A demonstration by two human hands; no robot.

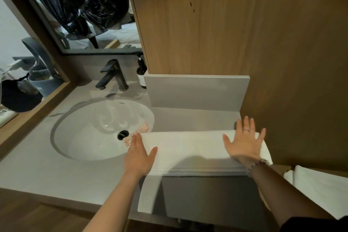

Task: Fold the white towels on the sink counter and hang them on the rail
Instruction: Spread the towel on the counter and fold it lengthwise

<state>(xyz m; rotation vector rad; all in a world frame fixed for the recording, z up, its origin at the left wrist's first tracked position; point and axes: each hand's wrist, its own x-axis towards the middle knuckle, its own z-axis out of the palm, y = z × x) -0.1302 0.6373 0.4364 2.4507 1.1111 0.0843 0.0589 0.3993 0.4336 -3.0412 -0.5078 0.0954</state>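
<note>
A white towel [190,149] lies folded into a long strip on the grey sink counter [56,171], right of the basin. One end of it drops over the counter's front edge. My left hand [140,154] rests flat on the strip's left end, fingers apart. My right hand [244,141] presses flat on its right end, fingers spread, with a ring and a bead bracelet. A second white towel [318,190] hangs at the lower right; what it hangs on is hidden.
The round white basin [90,130] has a black drain [123,135] and a small pink patterned item [139,132] at its right rim. A black faucet [113,75] and a dark pump bottle [141,73] stand behind. A wood panel wall [244,24] rises on the right, a mirror [84,5] at the back.
</note>
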